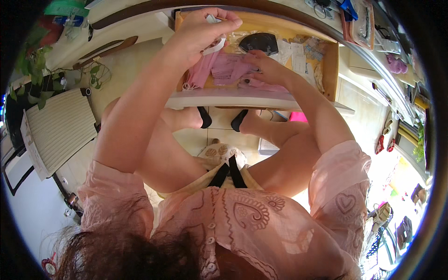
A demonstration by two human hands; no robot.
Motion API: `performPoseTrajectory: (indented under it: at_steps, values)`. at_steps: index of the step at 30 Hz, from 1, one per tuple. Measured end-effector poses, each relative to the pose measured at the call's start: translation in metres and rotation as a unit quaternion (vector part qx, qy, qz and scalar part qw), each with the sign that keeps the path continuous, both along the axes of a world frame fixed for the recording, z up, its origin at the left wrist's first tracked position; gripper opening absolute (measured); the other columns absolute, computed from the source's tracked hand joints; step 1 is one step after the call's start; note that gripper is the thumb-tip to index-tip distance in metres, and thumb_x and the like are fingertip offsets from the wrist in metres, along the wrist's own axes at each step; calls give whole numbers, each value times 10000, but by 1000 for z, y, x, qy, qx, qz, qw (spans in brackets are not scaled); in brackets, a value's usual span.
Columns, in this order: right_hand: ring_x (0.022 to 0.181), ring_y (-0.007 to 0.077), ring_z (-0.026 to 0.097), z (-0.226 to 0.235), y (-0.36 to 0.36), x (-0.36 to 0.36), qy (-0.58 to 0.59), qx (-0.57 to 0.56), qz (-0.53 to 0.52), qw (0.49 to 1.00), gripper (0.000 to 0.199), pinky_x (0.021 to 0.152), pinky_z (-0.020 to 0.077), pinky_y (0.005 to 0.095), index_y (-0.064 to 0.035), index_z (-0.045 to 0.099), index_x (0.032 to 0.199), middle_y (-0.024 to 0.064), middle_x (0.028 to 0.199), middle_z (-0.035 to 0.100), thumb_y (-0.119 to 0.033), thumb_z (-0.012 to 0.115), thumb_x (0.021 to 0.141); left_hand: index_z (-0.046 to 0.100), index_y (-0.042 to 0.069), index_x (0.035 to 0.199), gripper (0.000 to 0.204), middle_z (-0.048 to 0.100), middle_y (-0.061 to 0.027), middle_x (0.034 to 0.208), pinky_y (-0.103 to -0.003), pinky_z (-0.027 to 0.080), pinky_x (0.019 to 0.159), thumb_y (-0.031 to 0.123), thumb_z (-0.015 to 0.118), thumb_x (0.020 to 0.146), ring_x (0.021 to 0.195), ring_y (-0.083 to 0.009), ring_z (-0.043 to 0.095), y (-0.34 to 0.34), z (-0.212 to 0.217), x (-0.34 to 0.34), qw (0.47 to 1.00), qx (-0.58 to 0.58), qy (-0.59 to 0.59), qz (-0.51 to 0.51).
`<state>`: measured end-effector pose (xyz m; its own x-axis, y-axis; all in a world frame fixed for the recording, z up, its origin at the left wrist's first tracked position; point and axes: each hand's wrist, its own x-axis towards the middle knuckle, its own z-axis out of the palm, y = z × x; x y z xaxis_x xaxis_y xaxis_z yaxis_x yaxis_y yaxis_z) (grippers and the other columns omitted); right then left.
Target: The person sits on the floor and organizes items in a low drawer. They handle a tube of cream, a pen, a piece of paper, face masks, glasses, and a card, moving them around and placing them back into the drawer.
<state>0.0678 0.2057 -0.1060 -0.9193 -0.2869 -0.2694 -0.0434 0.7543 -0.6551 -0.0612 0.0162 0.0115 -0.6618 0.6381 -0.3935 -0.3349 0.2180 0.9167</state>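
Over the left part of an open wooden drawer (330, 70), my left hand (198, 35) is closed around a crumpled white strip (214, 47). Its material is hard to make out, and part of it is hidden by the fingers. My right hand (268, 70) reaches into the drawer, fingers apart, touching the pink packets (228, 67). Under my left hand lies a folded pink face mask (201, 73) with a white ear loop. Just beyond my right hand is a black face mask (260, 43) on clear plastic.
White paper slips (297, 56) lie at the drawer's right side. A tray with small items (359, 28) stands on the desk at far right. To the left are a ribbed cream panel (63, 126) and a trailing plant (35, 65). My legs are below the drawer.
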Motion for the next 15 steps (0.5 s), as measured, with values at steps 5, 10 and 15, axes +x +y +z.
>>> performPoseTrajectory:
  at_steps: [5,10,15]
  values:
    - [928,231,588,2,4,-11,-59,26,-62,996,306,789,482,318,-23,606,1036,137,1075,577,-111,634,745,606,55,988,183,615,-16,798,-175,396,533,154,598,834,644,-47,513,1,5,4,998,42,-43,7]
    - [724,120,585,48,8,-19,-21,-52,-247,967,250,701,471,260,-3,650,918,78,801,645,-209,654,777,606,66,1043,220,618,-5,887,-187,422,547,125,584,832,653,-47,504,2,5,-4,994,-10,71,-84]
    - [705,104,563,123,9,-8,23,-61,-303,951,242,667,459,248,-1,655,909,74,787,649,-207,647,781,584,152,1142,418,614,-29,938,-252,438,478,295,681,761,530,-73,494,-1,0,4,941,-102,306,-105]
